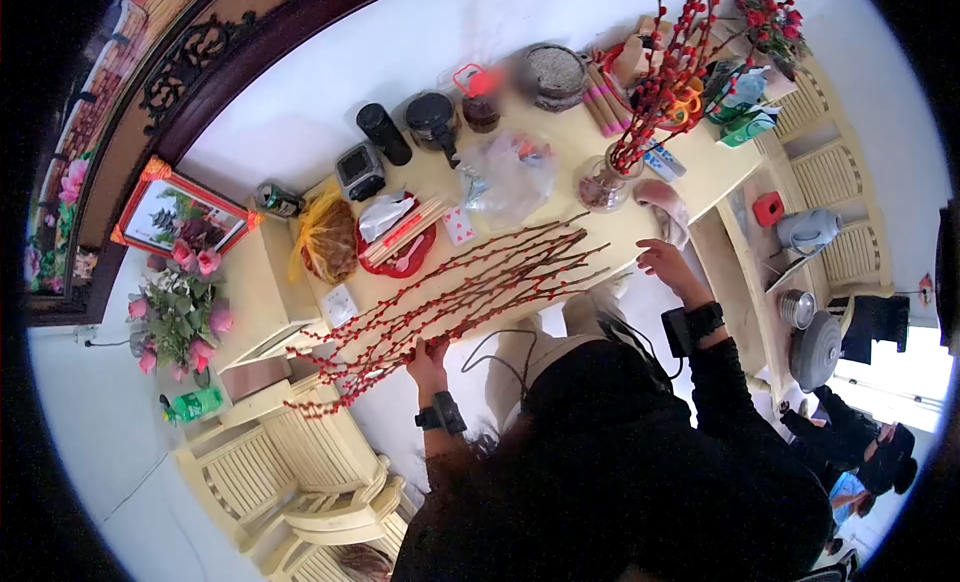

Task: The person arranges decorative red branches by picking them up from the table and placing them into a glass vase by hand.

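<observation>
Far left there's a framed picture (pixel 183 218) behind some pink flowers (pixel 200 354). Then the left hand (pixel 428 362), fingers up against the red berry branches (pixel 470 290); can't tell if they're actually closed on any. Those are spread across the cream table (pixel 560 142), below a red tray (pixel 405 266). Next, a glass vase (pixel 603 187), then the right hand (pixel 672 265), empty, fingers loosely apart, near a pinkish cloth (pixel 664 208).

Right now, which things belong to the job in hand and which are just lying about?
Likely in the job:
red-berried branches, at the left hand
glass vase of similar branches, near the right hand

Likely just lying about:
yellow bag
framed picture
green bottle
</observation>
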### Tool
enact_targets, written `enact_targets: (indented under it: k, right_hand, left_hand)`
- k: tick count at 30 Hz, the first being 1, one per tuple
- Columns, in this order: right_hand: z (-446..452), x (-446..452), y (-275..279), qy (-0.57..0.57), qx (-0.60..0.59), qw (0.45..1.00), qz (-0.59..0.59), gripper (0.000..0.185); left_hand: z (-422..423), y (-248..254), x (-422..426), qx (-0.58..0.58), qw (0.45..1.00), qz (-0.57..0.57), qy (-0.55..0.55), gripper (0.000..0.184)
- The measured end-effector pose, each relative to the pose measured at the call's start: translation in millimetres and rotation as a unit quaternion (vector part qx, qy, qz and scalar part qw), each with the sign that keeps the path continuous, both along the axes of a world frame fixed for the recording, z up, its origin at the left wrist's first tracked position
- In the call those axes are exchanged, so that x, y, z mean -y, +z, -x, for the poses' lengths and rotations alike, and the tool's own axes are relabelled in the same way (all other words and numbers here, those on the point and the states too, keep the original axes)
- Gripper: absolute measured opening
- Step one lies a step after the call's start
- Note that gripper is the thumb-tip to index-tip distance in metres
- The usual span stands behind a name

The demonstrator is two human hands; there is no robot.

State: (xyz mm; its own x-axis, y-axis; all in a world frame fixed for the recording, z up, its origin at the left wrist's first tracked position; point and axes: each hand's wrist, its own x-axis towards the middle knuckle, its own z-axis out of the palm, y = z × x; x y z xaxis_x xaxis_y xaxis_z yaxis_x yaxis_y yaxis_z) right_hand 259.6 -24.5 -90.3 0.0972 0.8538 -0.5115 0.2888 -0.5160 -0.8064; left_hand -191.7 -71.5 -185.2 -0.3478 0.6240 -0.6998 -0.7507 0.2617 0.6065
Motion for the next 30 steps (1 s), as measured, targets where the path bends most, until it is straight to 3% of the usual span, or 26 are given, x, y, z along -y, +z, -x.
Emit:
enact_targets:
  k: [2,5,6,7,9,11,12,13,14,15,16,17,18,20,22,23,24,25,27,28,29,30]
  right_hand:
    - [-1.5,0.0,2.5,-0.003,0.011,1.000,-0.008,0.029]
    - [-9.5,3.4,-1.2,-0.011,0.027,0.999,-0.019,0.029]
    - [-9.5,2.7,1.1,-0.011,0.036,0.999,-0.017,0.029]
    - [-8.7,2.7,3.3,-0.010,0.044,0.999,-0.014,0.029]
    - [-10.9,5.0,9.0,-0.014,0.054,0.998,-0.020,0.030]
    - [-15.4,4.7,12.3,-0.018,0.063,0.998,-0.023,0.030]
    - [-19.6,4.9,14.1,-0.009,0.087,0.996,-0.032,0.030]
    - [-26.2,6.0,15.8,-0.001,0.111,0.993,-0.041,0.030]
    - [-32.7,7.8,17.5,0.008,0.135,0.990,-0.049,0.030]
    - [-39.3,9.2,19.4,0.000,0.130,0.990,-0.057,0.030]
    - [-46.5,11.0,21.6,-0.009,0.126,0.990,-0.064,0.030]
    - [-53.3,13.5,23.3,-0.019,0.121,0.990,-0.072,0.030]
    - [-58.5,16.6,25.1,-0.046,0.135,0.985,-0.097,0.028]
    - [-71.0,21.1,34.7,-0.037,0.168,0.976,-0.132,0.027]
    - [-79.6,25.5,49.9,-0.058,0.162,0.979,-0.109,0.025]
    - [-84.5,28.2,57.7,-0.050,0.203,0.970,-0.125,0.026]
    - [-90.5,31.4,65.2,-0.041,0.244,0.958,-0.142,0.027]
    - [-95.4,35.1,72.8,-0.034,0.285,0.945,-0.158,0.028]
    - [-104.3,42.2,90.3,-0.053,0.255,0.950,-0.170,0.028]
    - [-110.3,45.9,101.1,-0.051,0.275,0.944,-0.174,0.028]
    - [-117.5,50.1,110.6,-0.049,0.295,0.938,-0.177,0.028]
    - [-127.6,56.7,117.6,-0.060,0.259,0.941,-0.211,0.028]
  left_hand:
    - [13.0,-50.4,13.3,0.050,0.999,-0.003,0.000,0.018]
    - [3.4,-58.5,21.9,0.093,0.996,0.002,-0.011,0.021]
    - [0.1,-58.3,25.2,-0.073,0.990,-0.007,-0.120,0.021]
    - [-2.7,-58.1,28.4,-0.237,0.945,-0.018,-0.223,0.022]
    - [-6.3,-52.3,26.4,-0.263,0.933,-0.033,-0.243,0.023]
    - [-5.3,-39.7,16.2,0.010,0.996,-0.035,-0.076,0.023]
    - [-12.6,-5.9,7.4,-0.019,0.997,-0.022,-0.066,0.022]
    - [-2.8,-13.3,3.2,-0.147,0.972,-0.054,-0.173,0.020]
    - [3.3,-18.1,7.6,-0.339,0.905,-0.057,-0.249,0.019]
    - [-0.6,10.7,3.7,-0.515,0.796,-0.057,-0.314,0.019]
    - [6.1,18.0,-1.5,-0.477,0.809,-0.072,-0.336,0.018]
    - [7.4,24.4,-7.9,-0.168,0.968,-0.092,-0.164,0.019]
    - [11.7,25.4,-11.1,-0.280,0.934,-0.116,-0.190,0.019]
    - [18.9,35.1,-17.6,-0.398,0.887,-0.129,-0.197,0.020]
    - [21.0,48.7,-27.1,-0.312,0.931,-0.150,-0.117,0.020]
    - [19.1,66.1,-36.7,-0.090,0.988,-0.125,-0.018,0.020]
    - [11.3,99.0,-41.3,-0.068,0.992,-0.104,-0.029,0.019]
    - [15.5,107.0,-43.8,-0.069,0.990,-0.120,-0.041,0.019]
    - [17.5,132.5,-48.8,-0.120,0.983,-0.135,-0.032,0.020]
    - [23.0,141.2,-51.6,-0.240,0.950,-0.167,-0.110,0.021]
    - [22.8,151.7,-50.3,-0.213,0.965,-0.149,-0.039,0.020]
    - [23.4,168.3,-53.6,-0.266,0.949,-0.156,-0.071,0.019]
